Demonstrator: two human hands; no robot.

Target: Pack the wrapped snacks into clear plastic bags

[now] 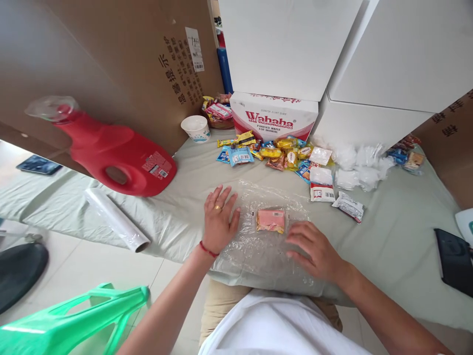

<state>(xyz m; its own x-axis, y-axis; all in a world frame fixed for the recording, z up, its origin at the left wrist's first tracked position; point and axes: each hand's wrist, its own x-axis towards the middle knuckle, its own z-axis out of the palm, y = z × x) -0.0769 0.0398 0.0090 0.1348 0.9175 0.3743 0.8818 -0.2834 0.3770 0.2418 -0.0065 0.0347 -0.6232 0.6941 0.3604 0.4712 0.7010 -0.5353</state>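
Note:
A sheet of clear plastic wrap lies spread on the pale green cloth in front of me. A small pink snack packet sits near its middle. My left hand rests flat on the wrap's left edge, fingers apart, with a ring and a red wrist string. My right hand lies palm down on the wrap just right of the packet, fingertips close to it. Neither hand holds anything.
A roll of plastic wrap lies left, beside a tipped red detergent jug. Several snack packets and white wrapped bundles lie before a Wahaha box. A paper cup, dark tablet and green stool are around.

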